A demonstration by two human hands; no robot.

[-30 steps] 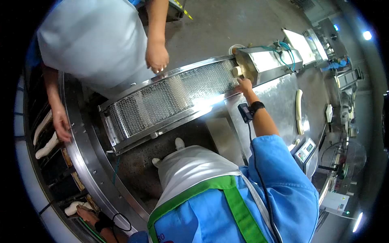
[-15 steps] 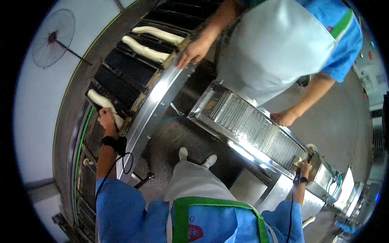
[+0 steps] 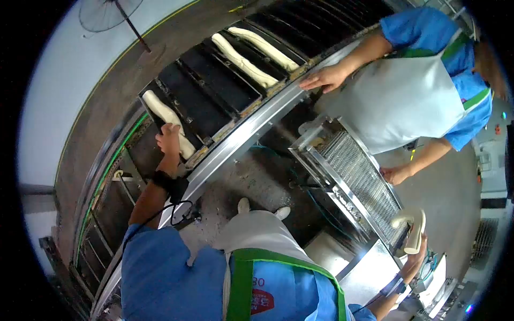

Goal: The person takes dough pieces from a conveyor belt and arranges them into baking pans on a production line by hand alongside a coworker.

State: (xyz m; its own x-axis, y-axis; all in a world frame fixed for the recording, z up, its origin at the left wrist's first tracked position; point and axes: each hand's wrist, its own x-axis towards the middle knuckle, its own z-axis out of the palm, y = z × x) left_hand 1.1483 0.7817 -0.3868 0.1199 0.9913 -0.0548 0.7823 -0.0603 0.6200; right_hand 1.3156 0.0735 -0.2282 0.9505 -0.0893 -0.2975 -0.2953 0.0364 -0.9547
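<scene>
A long pale dough strip lies in the nearest black tray on the left. My left hand has its fingers curled over that strip's lower half, inside the tray. Over at the right, another dough strip is bent into a hook. My right hand grips it beside the near end of the metal mesh conveyor; the dough partly hides my fingers. Two more dough strips, one and a farther one, lie in trays higher up the line.
A co-worker in a white apron stands across the mesh conveyor, one hand by the tray line's metal rail, the other at the conveyor's edge. A fan stands by the wall.
The dough strip in my right hand is lifted off the mesh and now hangs bent. My left hand stays on its strip. The view has shifted, and the co-worker's hand by the rail has opened out.
</scene>
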